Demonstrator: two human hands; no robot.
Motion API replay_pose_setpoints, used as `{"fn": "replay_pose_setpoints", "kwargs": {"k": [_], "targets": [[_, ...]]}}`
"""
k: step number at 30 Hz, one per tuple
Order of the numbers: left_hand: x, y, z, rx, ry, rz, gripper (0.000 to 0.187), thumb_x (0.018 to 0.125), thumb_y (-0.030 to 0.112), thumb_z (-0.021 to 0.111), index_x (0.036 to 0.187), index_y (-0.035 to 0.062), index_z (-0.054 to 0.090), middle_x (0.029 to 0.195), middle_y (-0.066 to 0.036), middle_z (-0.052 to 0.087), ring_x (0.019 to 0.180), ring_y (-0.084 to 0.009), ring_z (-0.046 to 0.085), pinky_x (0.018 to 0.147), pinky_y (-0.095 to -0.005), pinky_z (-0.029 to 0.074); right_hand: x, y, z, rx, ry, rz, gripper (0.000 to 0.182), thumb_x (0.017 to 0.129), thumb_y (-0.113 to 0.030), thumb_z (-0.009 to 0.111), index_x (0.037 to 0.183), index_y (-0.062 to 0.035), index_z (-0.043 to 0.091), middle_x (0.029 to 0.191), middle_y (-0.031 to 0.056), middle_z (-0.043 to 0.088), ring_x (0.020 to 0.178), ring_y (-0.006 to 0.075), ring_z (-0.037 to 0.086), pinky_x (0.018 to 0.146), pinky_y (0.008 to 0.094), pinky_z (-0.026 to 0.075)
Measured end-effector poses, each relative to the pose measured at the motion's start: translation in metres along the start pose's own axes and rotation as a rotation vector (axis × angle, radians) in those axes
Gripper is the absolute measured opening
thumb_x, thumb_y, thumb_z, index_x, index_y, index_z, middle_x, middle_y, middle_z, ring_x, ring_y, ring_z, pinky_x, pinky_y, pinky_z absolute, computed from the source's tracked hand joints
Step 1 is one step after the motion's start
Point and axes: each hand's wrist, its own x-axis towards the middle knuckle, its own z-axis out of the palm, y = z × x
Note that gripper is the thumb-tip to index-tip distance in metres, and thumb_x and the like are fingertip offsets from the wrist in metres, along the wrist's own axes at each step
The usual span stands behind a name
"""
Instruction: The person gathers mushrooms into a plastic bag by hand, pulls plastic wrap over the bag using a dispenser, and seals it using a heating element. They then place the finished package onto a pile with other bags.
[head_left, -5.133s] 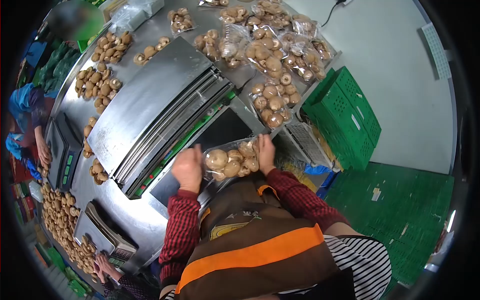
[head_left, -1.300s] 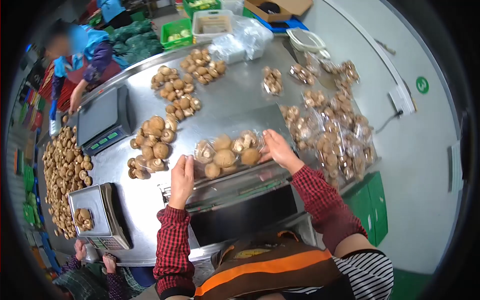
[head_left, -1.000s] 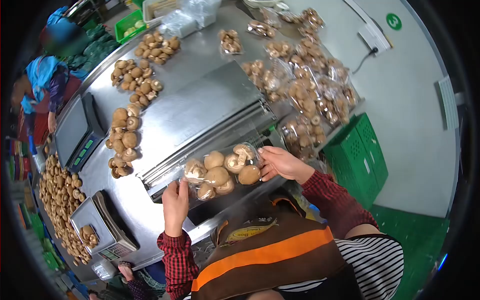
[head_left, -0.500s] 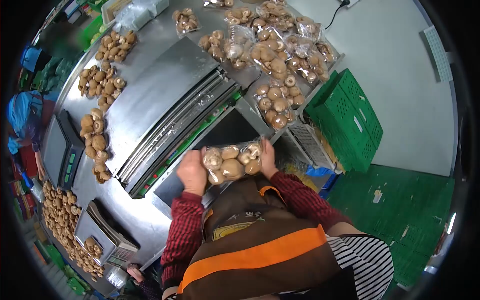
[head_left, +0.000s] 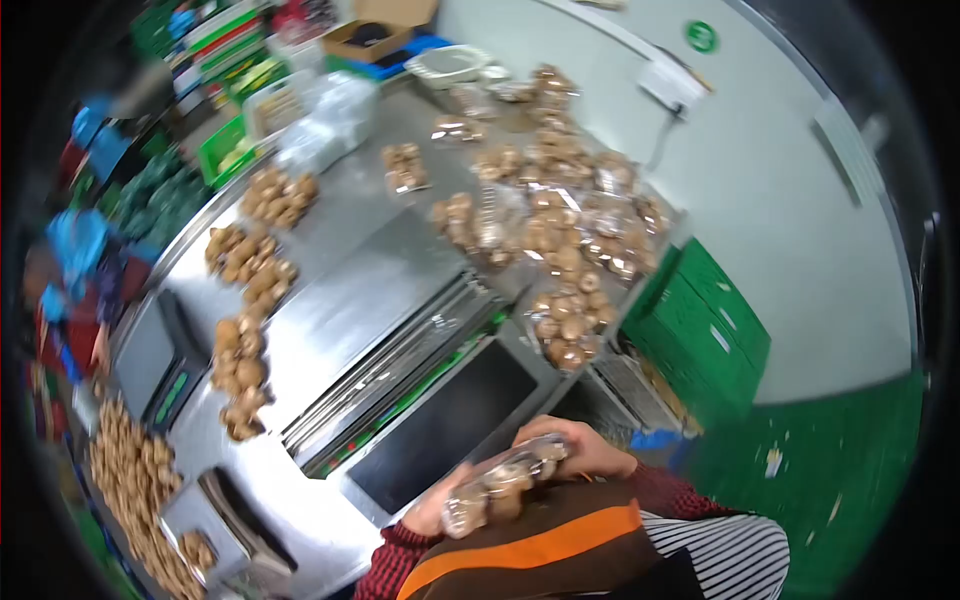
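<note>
A clear plastic pack of brown mushrooms point(head_left: 507, 487) is held close in front of my brown apron, tilted so one narrow side faces up. My left hand point(head_left: 436, 506) grips its left end. Around the right end curl the fingers of my right hand point(head_left: 582, 450). Just beyond my hands lies the wrapping machine's dark plate point(head_left: 445, 428), with a metal roller bar point(head_left: 400, 365) behind it. Motion blurs the hands and pack somewhat.
Several wrapped mushroom packs point(head_left: 560, 225) are heaped at the back right. Loose mushrooms stand in clusters point(head_left: 240, 360) and a large pile point(head_left: 130, 490) on the left, near two scales point(head_left: 165, 360). Green crates point(head_left: 705, 330) stand at right. A co-worker in blue point(head_left: 80, 245) is at far left.
The pack has come closer to my body and turned from its broad face to a narrow side. My right hand now wraps over its end. The head view has shifted, showing more of the background.
</note>
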Motion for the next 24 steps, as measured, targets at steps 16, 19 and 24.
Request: {"fn": "replay_pose_setpoints", "kwargs": {"k": [16,19,24], "targets": [[-0.135,0.213,-0.071,1.462,1.951,1.186,0.11,0.056,0.042,0.091,0.142,0.0008,0.036,0.132,-0.022,0.047,0.124,-0.0405,0.042,0.102,-0.0521,0.033,0.405,-0.02,0.1,-0.402,-0.173,-0.197,0.042,0.094,-0.027,0.059,0.128,-0.0037,0.057,0.122,0.0075,0.063,0.111,0.0181,0.059,0.092,0.0295,0.045],[-0.13,0.222,-0.08,1.554,1.94,1.114,0.109,0.054,0.044,0.091,0.14,-0.0006,0.041,0.131,-0.023,0.049,0.124,-0.0398,0.043,0.104,-0.0507,0.033,0.487,-0.01,0.185,-0.73,-0.529,-0.7,0.055,0.087,-0.043,0.064,0.127,-0.0043,0.059,0.131,0.0152,0.055,0.125,0.0308,0.047,0.107,0.0376,0.036],[-0.098,0.25,-0.08,1.633,1.732,1.181,0.1,0.053,0.04,0.092,0.131,-0.0028,0.048,0.132,-0.021,0.05,0.12,-0.0376,0.049,0.102,-0.0451,0.039,0.481,0.013,0.167,-1.021,-0.555,-0.776,0.056,0.086,-0.047,0.062,0.121,-0.0034,0.061,0.136,0.0162,0.05,0.123,0.0348,0.046,0.104,0.0413,0.037]]}}
